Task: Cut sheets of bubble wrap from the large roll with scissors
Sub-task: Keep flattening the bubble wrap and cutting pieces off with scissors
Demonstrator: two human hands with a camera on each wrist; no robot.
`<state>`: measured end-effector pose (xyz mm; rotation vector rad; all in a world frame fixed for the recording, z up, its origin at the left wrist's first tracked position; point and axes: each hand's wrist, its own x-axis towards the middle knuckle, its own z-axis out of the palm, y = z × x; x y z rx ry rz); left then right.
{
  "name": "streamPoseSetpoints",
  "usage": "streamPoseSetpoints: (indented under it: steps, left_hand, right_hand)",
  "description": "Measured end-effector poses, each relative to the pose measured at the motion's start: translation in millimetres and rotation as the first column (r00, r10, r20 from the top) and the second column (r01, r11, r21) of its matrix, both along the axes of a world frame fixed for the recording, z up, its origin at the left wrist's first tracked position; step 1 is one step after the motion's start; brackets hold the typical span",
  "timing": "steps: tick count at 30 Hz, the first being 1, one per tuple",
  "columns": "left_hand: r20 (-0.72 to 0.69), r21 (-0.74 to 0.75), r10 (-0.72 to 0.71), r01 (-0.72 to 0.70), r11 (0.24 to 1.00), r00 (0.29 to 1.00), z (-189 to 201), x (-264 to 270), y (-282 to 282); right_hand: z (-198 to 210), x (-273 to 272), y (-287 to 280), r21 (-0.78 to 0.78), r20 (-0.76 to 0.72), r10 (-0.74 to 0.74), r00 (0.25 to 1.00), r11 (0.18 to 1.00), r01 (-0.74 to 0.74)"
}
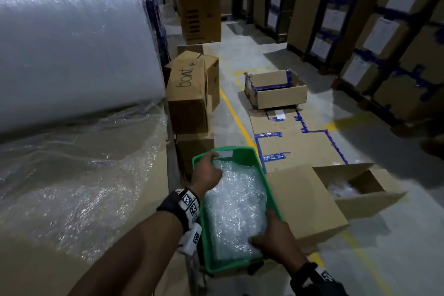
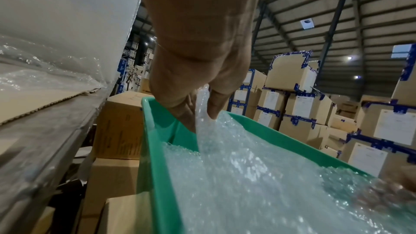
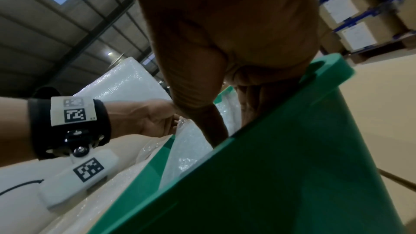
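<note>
The right hand's point(image 1: 276, 238) fingertips are hidden under the cut bubble wrap sheets point(image 1: 236, 209), so its hold is probably a pinch on their near edge. The sheets lie clear and crinkled inside the green crate point(image 1: 272, 196). The left hand point(image 2: 198, 70) pinches 1 sheet's far edge between thumb and fingers point(image 2: 217, 102). The large roll point(image 1: 72, 38) lies left of the crate.

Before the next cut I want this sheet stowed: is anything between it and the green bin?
Nothing visible. The cut bubble wrap sheet already lies inside the green bin, the left hand pinching its far edge and the right hand holding its near end.
</note>
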<state>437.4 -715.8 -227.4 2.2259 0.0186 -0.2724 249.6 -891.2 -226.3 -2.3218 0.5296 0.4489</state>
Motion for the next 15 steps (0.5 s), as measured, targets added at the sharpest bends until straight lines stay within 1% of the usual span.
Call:
streamPoseSetpoints:
  steps: [3, 6, 8, 10, 12, 15]
  left_hand:
    - [0.017, 0.137, -0.032, 0.03, 0.99, 0.999, 1, -3, -1]
    - [0.041, 0.261, -0.069, 0.056, 0.964, 0.997, 4, -7, 6]
    - [0.056, 0.284, -0.063, 0.045, 0.958, 0.996, 7, -8, 13]
    - [0.058, 0.278, -0.05, 0.033, 0.96, 0.997, 8, -6, 19]
    - [0.052, 0.282, -0.042, 0.026, 0.959, 0.998, 9, -2, 22]
    - [0.059, 0.303, -0.04, 0.02, 0.953, 0.997, 10, -4, 23]
  right_hand:
    - [-2, 3, -2, -0.051, -0.013, 0.077, 0.997, 0.996, -0.077]
    - [13, 7, -3, -0.239, -0.067, 0.175, 0.982, 0.953, -0.186]
    - [25, 11, -6, -0.34, -0.122, 0.224, 0.967, 0.906, -0.253]
    - [31, 19, -9, -0.403, -0.122, 0.269, 0.955, 0.866, -0.295]
    - [30, 32, -8, -0.422, -0.059, 0.346, 0.936, 0.841, -0.338]
    - [17, 48, 8, -0.365, 0.004, 0.522, 0.853, 0.795, -0.485]
